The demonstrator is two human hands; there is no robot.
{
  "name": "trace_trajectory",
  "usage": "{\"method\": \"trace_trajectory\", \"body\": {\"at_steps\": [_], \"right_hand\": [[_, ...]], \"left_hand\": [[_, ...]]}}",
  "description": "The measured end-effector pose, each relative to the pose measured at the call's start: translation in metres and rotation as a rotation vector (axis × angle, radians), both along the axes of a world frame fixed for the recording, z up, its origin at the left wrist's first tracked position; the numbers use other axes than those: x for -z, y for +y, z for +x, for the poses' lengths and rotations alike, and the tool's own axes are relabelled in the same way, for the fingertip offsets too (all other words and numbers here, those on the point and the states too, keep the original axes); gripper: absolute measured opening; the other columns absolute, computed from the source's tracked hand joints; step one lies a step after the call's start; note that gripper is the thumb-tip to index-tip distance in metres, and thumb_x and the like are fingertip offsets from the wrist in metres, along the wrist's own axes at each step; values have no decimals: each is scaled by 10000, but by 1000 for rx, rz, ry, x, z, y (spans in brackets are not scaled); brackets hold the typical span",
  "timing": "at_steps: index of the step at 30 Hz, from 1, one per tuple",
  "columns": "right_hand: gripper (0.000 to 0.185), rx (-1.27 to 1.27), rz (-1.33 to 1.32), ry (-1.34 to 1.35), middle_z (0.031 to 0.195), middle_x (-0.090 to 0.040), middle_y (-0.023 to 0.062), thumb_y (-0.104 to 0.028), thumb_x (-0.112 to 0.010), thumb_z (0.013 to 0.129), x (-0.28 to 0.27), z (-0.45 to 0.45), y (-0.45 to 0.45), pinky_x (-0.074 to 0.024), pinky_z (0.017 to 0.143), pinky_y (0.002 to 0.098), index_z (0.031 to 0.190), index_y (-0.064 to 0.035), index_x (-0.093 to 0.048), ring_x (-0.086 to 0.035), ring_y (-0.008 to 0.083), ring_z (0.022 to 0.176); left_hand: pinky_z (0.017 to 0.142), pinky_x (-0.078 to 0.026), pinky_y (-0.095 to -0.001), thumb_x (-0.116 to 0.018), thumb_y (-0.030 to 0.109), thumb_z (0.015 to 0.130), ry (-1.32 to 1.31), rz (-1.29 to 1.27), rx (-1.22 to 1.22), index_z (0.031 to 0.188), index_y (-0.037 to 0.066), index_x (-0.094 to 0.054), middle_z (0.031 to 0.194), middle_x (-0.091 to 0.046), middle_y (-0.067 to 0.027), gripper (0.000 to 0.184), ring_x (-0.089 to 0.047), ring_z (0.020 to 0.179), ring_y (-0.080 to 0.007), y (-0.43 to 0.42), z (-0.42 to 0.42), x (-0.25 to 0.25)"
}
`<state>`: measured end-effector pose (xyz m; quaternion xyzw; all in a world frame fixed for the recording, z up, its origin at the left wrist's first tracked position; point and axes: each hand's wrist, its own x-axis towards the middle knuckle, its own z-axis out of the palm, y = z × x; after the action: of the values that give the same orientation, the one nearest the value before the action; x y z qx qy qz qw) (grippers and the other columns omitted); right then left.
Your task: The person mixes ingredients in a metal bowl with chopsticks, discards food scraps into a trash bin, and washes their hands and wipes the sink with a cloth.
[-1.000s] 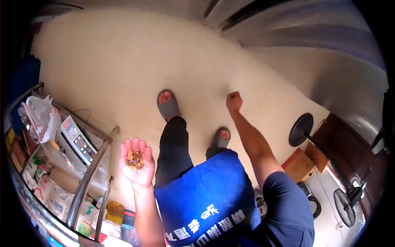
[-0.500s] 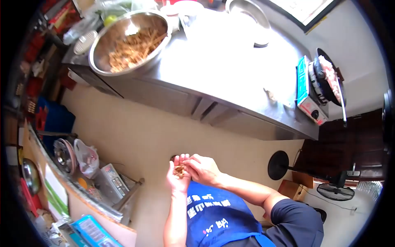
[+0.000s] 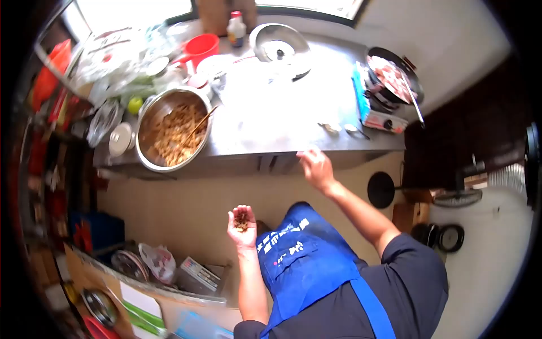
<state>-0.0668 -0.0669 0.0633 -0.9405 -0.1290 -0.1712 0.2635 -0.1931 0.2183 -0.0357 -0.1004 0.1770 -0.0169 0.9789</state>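
My left hand is palm up and cupped low before the blue apron. In it rests a small heap of dried brown pieces, too small to tell their kind. My right hand is held out close to the counter's front edge, apart from the left. Its fingers look loosely stretched, and I see nothing in them. On the metal counter stands a large steel bowl of brown strips, with chopsticks leaning in it.
A wok of pale pink meat sits on a portable gas stove at the right. Beyond the bowl are a red plastic dipper, a bottle and a steel pan. A fan stands right.
My right hand has left the left palm and reached forward toward the counter. The left hand still holds the brown pieces. My view has shifted, bringing more of the counter's back into sight.
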Motion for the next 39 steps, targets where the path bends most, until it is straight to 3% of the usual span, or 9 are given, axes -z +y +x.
{"method": "trace_trajectory", "body": {"at_steps": [5,8,11,17,21,23,26,32,39], "right_hand": [[418,308,-429,69,1324,-560,153,-3,-532,871,53,95,-112,-421,1026,497,1237,-151,-671,-477,377,1237],[362,415,-432,-10,1241,-586,164,-27,-565,866,111,137,-151,-458,974,480,1198,-132,-665,-513,375,1190],[255,516,41,286,1101,-617,177,-54,-608,851,127,170,-152,-494,888,463,1089,-104,-685,-578,376,1075],[115,461,258,67,944,-638,191,-111,-624,878,84,179,-98,-509,787,470,943,-50,-696,-633,398,898],[179,415,73,167,1072,-662,213,-166,-621,907,63,268,-97,-529,836,454,1044,-76,-691,-647,395,947],[189,353,-295,504,1100,-681,206,-196,-604,928,84,316,-95,-528,850,458,1058,-96,-697,-655,395,942],[231,385,3,387,965,-717,194,-220,-601,893,139,328,-85,-537,792,457,1042,-76,-704,-681,401,883],[161,554,47,172,896,-680,199,-171,-609,896,81,210,-3,-516,749,469,907,-36,-696,-658,390,836],[237,12,85,240,991,-659,180,-42,-667,844,79,146,137,-548,806,448,1081,-47,-680,-662,378,918]], "left_hand": [[1047,-534,-472,-546,184,1029,157,89,62,1019,-41,-713,1085,-721,-195,281,-684,1059,-306,25,6,10],[1044,-533,-474,-535,208,1034,240,151,69,1013,-48,-713,1080,-718,-200,312,-678,1063,-311,35,9,13],[1047,-526,-473,-504,210,1047,318,264,-4,992,-52,-707,1076,-712,-204,336,-671,1073,-311,36,27,20],[1020,-541,-467,-534,216,1039,347,213,7,975,-37,-707,1038,-720,-191,313,-680,1037,-306,41,65,19],[1034,-534,-458,-538,198,1038,278,229,100,991,-37,-715,1055,-731,-183,299,-687,1055,-298,58,89,20],[1059,-513,-469,-544,193,1031,266,200,133,1018,-55,-711,1087,-720,-200,299,-671,1093,-318,70,98,20],[1099,-477,-485,-539,176,1024,294,174,174,1042,-83,-692,1142,-695,-230,301,-641,1144,-345,94,107,26],[1124,-448,-495,-523,227,1038,285,159,287,1052,-83,-684,1133,-697,-233,349,-630,1168,-352,136,119,52],[1130,-433,-529,-496,248,1051,240,235,564,1069,-87,-663,1160,-678,-243,374,-615,1187,-380,123,169,79]]}}
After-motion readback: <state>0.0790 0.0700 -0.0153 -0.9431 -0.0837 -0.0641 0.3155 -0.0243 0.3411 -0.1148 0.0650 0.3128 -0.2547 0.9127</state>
